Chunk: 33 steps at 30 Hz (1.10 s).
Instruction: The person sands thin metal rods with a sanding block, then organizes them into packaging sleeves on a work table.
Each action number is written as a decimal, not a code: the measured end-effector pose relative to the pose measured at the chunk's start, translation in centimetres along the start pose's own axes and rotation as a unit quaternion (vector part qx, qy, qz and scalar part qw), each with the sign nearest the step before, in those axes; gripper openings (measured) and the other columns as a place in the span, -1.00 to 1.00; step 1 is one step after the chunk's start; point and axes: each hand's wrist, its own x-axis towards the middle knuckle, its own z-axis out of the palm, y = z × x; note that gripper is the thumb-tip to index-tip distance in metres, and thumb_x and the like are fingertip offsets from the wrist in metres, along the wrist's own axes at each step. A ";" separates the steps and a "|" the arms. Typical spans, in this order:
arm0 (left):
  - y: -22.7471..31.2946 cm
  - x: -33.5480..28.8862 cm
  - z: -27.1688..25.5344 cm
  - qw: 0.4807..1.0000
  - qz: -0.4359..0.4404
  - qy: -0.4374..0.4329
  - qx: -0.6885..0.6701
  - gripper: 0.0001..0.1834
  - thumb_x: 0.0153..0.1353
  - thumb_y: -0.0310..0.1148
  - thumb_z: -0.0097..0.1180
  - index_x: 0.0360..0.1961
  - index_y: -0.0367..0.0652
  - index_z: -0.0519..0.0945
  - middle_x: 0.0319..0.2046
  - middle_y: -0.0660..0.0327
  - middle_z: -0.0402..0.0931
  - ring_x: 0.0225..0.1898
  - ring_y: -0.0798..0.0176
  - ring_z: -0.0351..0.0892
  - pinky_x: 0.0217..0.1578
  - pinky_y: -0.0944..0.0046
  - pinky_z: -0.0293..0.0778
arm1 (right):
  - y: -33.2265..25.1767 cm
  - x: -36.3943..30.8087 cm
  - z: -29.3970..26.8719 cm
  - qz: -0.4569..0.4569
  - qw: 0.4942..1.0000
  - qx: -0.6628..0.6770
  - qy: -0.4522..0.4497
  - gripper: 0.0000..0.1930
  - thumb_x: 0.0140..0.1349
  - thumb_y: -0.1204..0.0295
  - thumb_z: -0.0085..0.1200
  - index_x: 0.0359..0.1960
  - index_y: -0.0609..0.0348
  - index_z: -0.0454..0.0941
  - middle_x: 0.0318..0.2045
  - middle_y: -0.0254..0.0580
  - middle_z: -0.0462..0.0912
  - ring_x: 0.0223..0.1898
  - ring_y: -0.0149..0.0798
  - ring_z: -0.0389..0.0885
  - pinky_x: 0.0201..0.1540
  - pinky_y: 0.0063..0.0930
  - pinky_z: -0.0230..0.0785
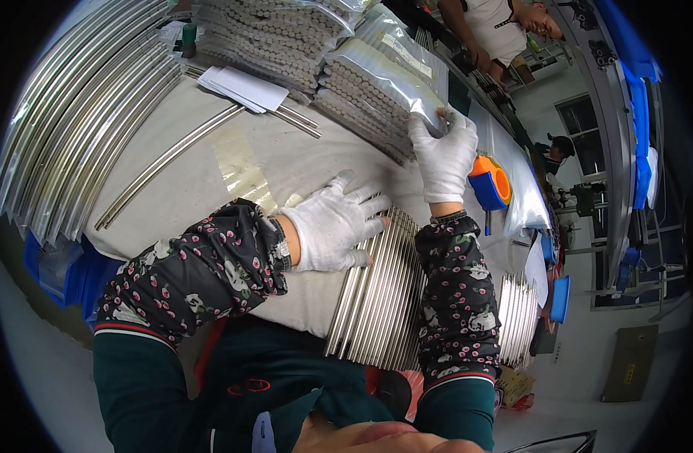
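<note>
My left hand [337, 226], in a white glove, lies with fingers spread across the upper ends of a row of thin metal rods [378, 302]. The rods sit side by side on the pale cloth-covered table [294, 162]. My right hand [446, 157], also gloved in white, is closed on the near corner of a clear plastic bag [388, 64]. That bag lies on a stack of bagged rods whose ends face me. Part of the rod row is hidden under my right forearm.
Long bagged rods [82, 113] fill the left side. White cards [244, 87] rest on a few loose rods [165, 158]. An orange-and-blue object [491, 183] stands beside my right wrist. More rods [516, 321] lie at right. A person [494, 30] works across the table.
</note>
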 end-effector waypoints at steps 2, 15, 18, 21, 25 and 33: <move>-0.1 0.0 0.1 1.000 -0.002 0.000 -0.002 -0.33 0.20 -0.01 0.09 0.23 -0.20 0.39 0.27 -0.03 0.21 0.38 -0.05 0.06 0.34 -0.29 -0.07 | -0.2 0.0 0.1 0.000 1.000 -0.006 -0.001 -0.47 -0.12 0.11 0.33 -0.14 0.20 0.61 -0.23 0.05 0.60 -0.14 0.02 0.58 -0.04 -0.17 0.44; -0.1 0.0 0.1 1.000 0.001 0.007 0.000 -0.33 0.21 0.02 0.08 0.23 -0.19 0.40 0.26 -0.05 0.22 0.37 -0.04 0.08 0.34 -0.28 -0.07 | -1.2 0.2 -0.1 0.003 0.999 -0.041 -0.005 -0.41 -0.12 0.06 0.32 -0.11 0.22 0.61 -0.26 0.06 0.60 -0.12 0.02 0.57 -0.03 -0.18 0.43; 0.0 0.0 0.1 1.000 -0.001 0.005 -0.002 -0.33 0.21 0.03 0.08 0.23 -0.19 0.40 0.26 -0.06 0.22 0.37 -0.05 0.08 0.34 -0.28 -0.06 | -1.4 0.2 -0.1 0.001 0.999 -0.044 -0.003 -0.40 -0.13 0.05 0.32 -0.10 0.23 0.61 -0.25 0.06 0.60 -0.12 0.02 0.57 -0.04 -0.17 0.43; 0.0 0.0 0.0 1.000 -0.002 0.003 -0.004 -0.33 0.22 0.04 0.06 0.23 -0.19 0.40 0.26 -0.06 0.23 0.37 -0.05 0.09 0.34 -0.29 -0.06 | -1.4 0.2 0.0 -0.002 0.999 -0.047 0.000 -0.40 -0.13 0.04 0.32 -0.11 0.23 0.61 -0.25 0.06 0.61 -0.12 0.02 0.57 -0.04 -0.16 0.43; 0.1 0.0 -0.2 1.000 -0.003 -0.007 -0.010 -0.33 0.22 0.05 0.05 0.23 -0.19 0.40 0.26 -0.06 0.23 0.37 -0.06 0.09 0.34 -0.30 -0.07 | -1.9 0.3 -0.1 -0.001 0.999 -0.052 -0.014 -0.41 -0.13 0.03 0.32 -0.11 0.21 0.62 -0.28 0.05 0.63 -0.13 0.03 0.57 -0.05 -0.15 0.42; -0.1 -0.1 0.0 1.000 0.002 0.001 -0.001 -0.33 0.21 0.05 0.05 0.22 -0.18 0.41 0.21 -0.03 0.26 0.33 -0.03 0.12 0.32 -0.29 -0.05 | -2.7 0.5 -0.1 0.011 0.998 -0.046 -0.029 -0.45 -0.09 0.05 0.31 -0.11 0.17 0.62 -0.17 0.00 0.61 -0.07 0.01 0.55 0.02 -0.16 0.39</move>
